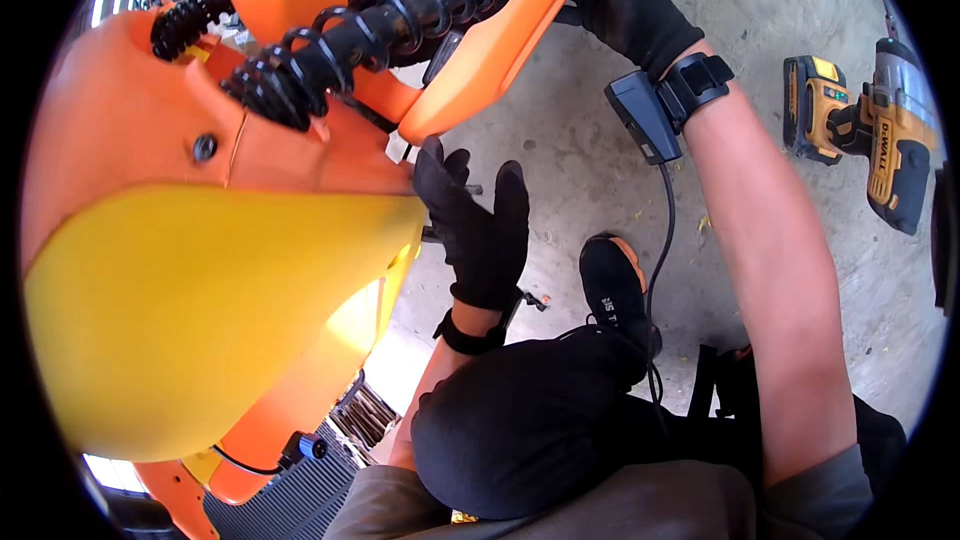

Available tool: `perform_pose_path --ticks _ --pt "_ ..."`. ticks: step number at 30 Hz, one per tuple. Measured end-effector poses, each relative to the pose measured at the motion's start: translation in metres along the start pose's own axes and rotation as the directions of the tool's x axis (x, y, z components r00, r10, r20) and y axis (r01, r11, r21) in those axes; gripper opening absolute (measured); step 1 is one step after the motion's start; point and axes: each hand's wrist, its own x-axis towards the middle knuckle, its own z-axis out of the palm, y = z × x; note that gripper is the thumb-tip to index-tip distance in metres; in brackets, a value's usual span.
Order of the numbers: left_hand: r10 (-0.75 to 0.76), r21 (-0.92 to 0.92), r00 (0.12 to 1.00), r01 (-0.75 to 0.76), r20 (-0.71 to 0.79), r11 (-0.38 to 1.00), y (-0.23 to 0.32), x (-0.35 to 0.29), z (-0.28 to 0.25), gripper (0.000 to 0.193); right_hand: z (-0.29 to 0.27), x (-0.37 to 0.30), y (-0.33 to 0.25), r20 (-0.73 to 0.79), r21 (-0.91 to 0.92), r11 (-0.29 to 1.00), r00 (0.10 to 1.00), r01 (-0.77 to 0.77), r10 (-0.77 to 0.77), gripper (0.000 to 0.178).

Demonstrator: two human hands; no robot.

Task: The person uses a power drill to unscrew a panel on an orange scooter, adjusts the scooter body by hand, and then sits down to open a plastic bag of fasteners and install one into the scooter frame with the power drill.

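My right hand (pixel 635 15), in a black glove, is at the far end of a curved orange arm-like part (pixel 500 70), its fingers around the edge. My left hand (pixel 480 225), also gloved in black, is raised by the near tip of that part, thumb and fingers spread. Its fingertips look to be at the tip; whether they press on it I cannot tell. A black shock absorber with a coil spring (pixel 370 35) runs along the orange part. To the left bulges a large orange and yellow body (pixel 200 310) with a dark round bolt (pixel 204 148).
A yellow and black cordless power tool (pixel 885 135) lies on the concrete floor (pixel 580 180) at the right. A black cable (pixel 660 260) hangs from the box at my right wrist. My shoe (pixel 612 285) is below. A blue-tipped connector (pixel 312 446) hangs at lower left.
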Motion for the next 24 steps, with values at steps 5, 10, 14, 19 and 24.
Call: perform_pose_path --ticks 5,10,14,19,24 --pt "0.308 0.359 0.951 -0.295 0.021 0.885 0.011 0.006 -0.02 0.079 0.029 -0.021 0.001 -0.074 -0.042 0.999 0.997 0.015 -0.018 0.061" --pt "0.308 0.309 0.951 -0.301 0.028 0.902 0.015 0.018 -0.013 0.078 -0.011 -0.009 0.025 0.039 -0.129 0.991 0.999 0.017 -0.012 0.064" --pt "0.299 0.381 0.952 -0.299 0.06 0.875 0.005 0.018 -0.013 0.078 0.003 -0.013 0.027 0.011 -0.14 0.99 1.0 0.022 -0.021 0.058" --pt "0.332 0.445 0.939 -0.337 0.092 0.83 0.004 0.018 -0.01 0.08 0.0 -0.017 0.03 0.006 -0.175 0.983 0.998 0.057 -0.057 0.057" --pt "0.367 0.512 0.922 -0.375 0.121 0.773 0.013 0.016 -0.012 0.082 0.004 -0.029 0.044 -0.021 -0.205 0.978 0.998 0.05 -0.056 0.053"
